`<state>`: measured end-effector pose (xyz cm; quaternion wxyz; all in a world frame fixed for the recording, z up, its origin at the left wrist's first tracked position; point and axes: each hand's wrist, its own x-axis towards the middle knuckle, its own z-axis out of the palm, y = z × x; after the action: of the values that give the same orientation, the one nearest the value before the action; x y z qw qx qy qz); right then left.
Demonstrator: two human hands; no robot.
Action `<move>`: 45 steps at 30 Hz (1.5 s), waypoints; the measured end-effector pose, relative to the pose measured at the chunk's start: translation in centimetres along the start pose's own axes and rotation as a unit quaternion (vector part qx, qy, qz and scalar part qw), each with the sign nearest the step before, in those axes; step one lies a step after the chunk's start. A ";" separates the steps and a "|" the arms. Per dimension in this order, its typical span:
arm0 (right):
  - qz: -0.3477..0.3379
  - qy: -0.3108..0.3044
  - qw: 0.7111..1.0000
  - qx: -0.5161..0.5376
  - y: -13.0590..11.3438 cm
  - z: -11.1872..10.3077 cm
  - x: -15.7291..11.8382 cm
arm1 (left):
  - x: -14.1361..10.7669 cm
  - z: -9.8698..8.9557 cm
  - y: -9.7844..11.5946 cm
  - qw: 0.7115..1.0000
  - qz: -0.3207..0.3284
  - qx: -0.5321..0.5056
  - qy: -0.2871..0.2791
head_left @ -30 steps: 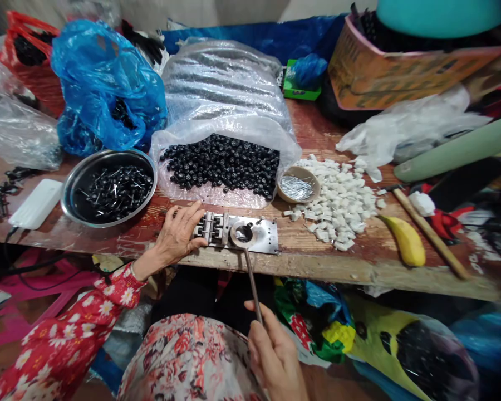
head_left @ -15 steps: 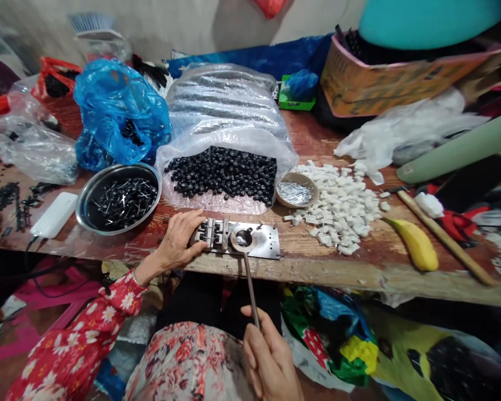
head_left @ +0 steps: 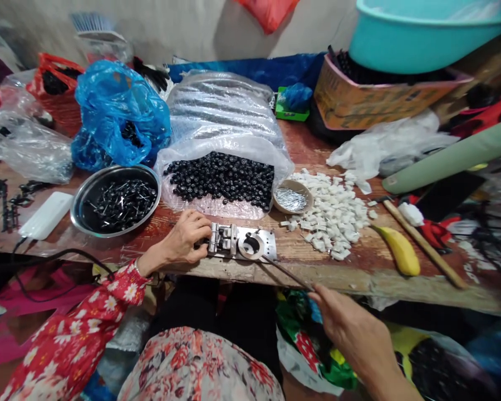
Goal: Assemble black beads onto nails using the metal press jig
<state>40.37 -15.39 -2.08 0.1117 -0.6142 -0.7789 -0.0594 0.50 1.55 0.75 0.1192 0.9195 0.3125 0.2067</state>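
My left hand grips the left end of a steel bending jig, its fingers curled around the small clamp blocks. A round steel disc sits on the plate to the right of those blocks. My right hand is shut on a thin metal lever rod, which runs up and to the left from my fingers to the disc. The jig lies at the table's front edge. Whatever sits inside the disc is too small to make out.
A steel bowl of black pinned beads and an open plastic bag of black beads stand behind the jig. To its right are a small bowl of pins, a pile of white cubes and a banana.
My right hand has swung out to the right, turning the lever from pointing toward me to pointing right. My left hand stays on the jig.
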 end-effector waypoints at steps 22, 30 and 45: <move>-0.044 0.117 0.990 0.067 -3.1 4.1 11.6 | -10.3 -9.7 -4.7 0.799 -0.431 0.371 0.196; -0.053 0.064 0.959 0.270 -5.9 3.8 17.7 | -10.9 -10.7 -4.8 0.752 -0.532 0.366 0.128; -0.055 -0.120 0.988 0.081 -11.0 6.0 27.6 | -10.7 -9.2 -4.9 0.812 -0.395 0.324 0.283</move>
<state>22.98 9.37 -0.59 0.0633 -0.5620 -0.8215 0.0726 -13.95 -0.55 3.90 -0.2086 0.6028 0.7175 0.2799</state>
